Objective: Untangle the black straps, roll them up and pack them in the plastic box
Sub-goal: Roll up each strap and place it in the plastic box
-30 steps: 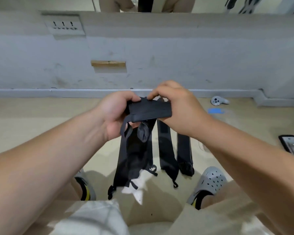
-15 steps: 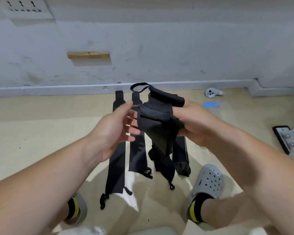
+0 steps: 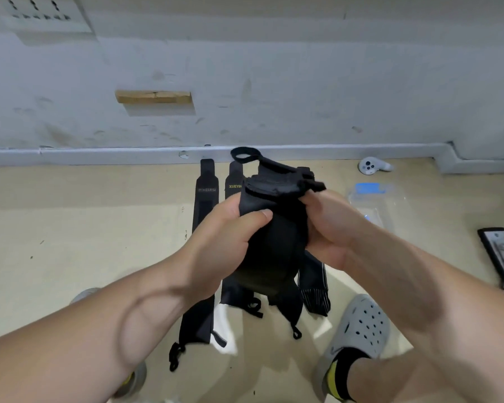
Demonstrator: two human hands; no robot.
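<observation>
Rolling black strap [image 3: 274, 245], mid-air above the floor [image 3: 70, 228].
You are gripping it in left hand [image 3: 224, 242] and right hand [image 3: 329, 228], fingers curled round; slackening either risks the roll springing loose.

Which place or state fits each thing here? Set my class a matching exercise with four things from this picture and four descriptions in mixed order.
Things
1. black strap bundle
2. white controller
3. wooden block
4. grey clog

Places or states
A. worn on a foot
B. set on the wall
C. gripped between left hand and right hand
D. lying on the floor close to the wall

Pairs: 1-C, 2-D, 3-B, 4-A
</observation>
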